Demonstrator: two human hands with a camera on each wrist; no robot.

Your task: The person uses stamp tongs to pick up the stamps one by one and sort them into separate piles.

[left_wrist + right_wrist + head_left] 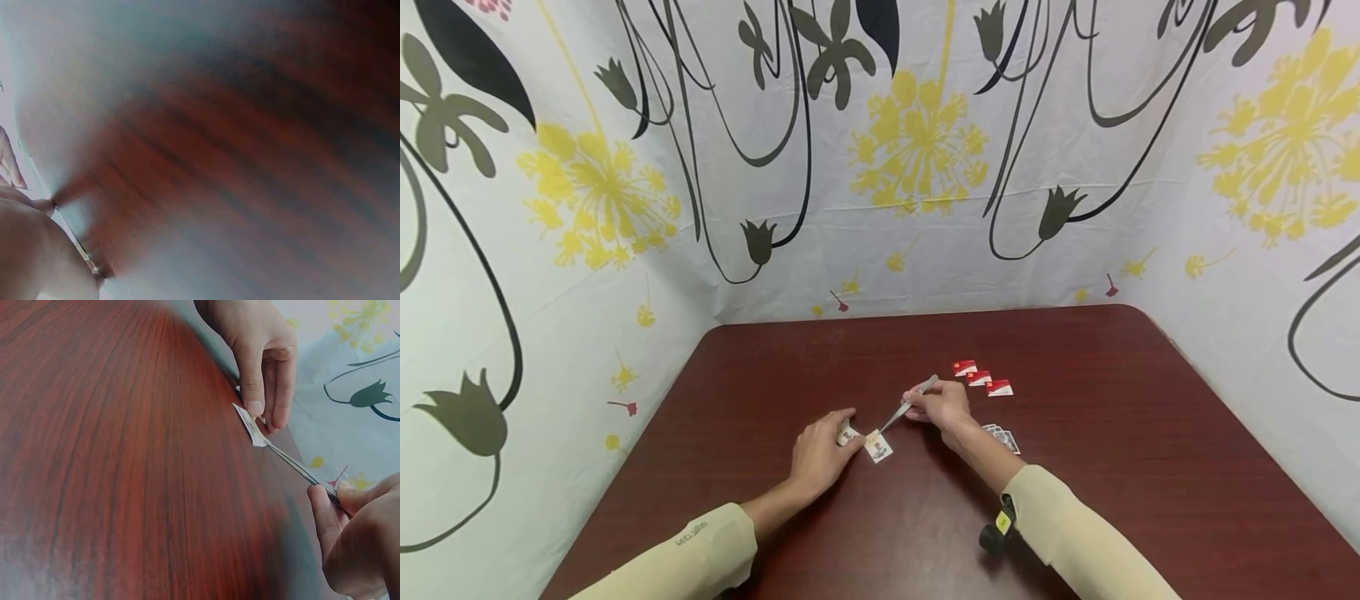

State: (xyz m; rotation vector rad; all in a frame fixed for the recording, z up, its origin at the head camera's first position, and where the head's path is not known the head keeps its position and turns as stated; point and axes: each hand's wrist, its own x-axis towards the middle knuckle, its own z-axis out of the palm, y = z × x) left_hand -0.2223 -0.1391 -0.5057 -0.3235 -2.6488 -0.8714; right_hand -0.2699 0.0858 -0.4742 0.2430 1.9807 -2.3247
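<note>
My left hand (823,454) rests on the table with thumb and fingers spread. Its thumb presses at the edge of a small white printed card (877,450); in the right wrist view this card (250,427) lies under the thumb tip. Between the left thumb and forefinger shows another pale printed piece (847,433), partly hidden by the hand. My right hand (942,406) pinches metal tweezers (912,402) between thumb and fingers. The tweezers' tips meet the card's far edge, beside the left thumb.
Three small red-and-white cards (978,378) lie in a slanting row beyond the right hand. Several grey-patterned cards (1004,437) are fanned out beside the right forearm, partly covered by it. A patterned cloth (925,267) hangs around the dark red wooden table (790,367).
</note>
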